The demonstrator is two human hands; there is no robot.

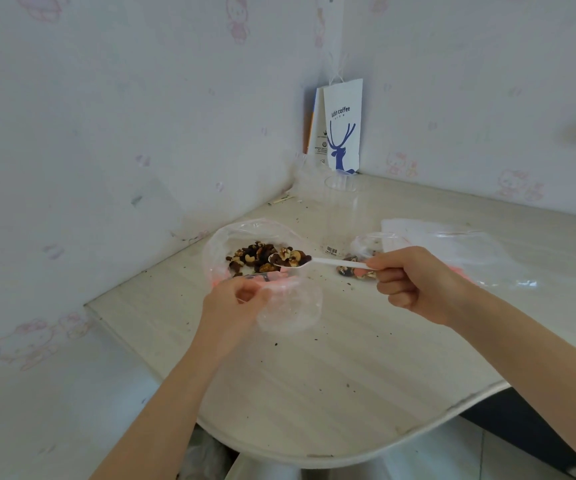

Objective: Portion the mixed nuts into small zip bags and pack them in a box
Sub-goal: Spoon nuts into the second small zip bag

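- Head view, widest thing first: pale table, speckled with crumbs, carrying everything below.
- Large bag, clear, mouth open and turned up, taken here as the landmark; mixed nuts heaped inside.
- Paper carrier, upright, well behind the large bag in the wall corner; clear cup also behind the large bag, but nearer to it.
- Pile of empty bags, flat, well to the right of the large bag.
- Right hand, right of the large bag, fingers curled round the handle end of the spoon, thumb on top.
- Left hand, at the large bag's near rim, thumb and fingers pinching a fold of clear plastic beside a pink zip strip; cannot tell whether the large bag's own lip or a separate bag.
- Small zip bag, just right of the large bag, lying under the spoon's handle, a few nuts inside.
- Spoon, white, long axis level and running left to right: loaded bowl over the large bag's right rim, handle pointing away from it.
- Judged: 1 scoop lifted, not yet delivered. Likely target the small zip bag, on the handle side, nearer the right hand than the left. Calls for drawing the spoon back rightward along its own axis, kept level. Risk of heaped nuts rolling off.
- No box made out anywhere around the large bag.
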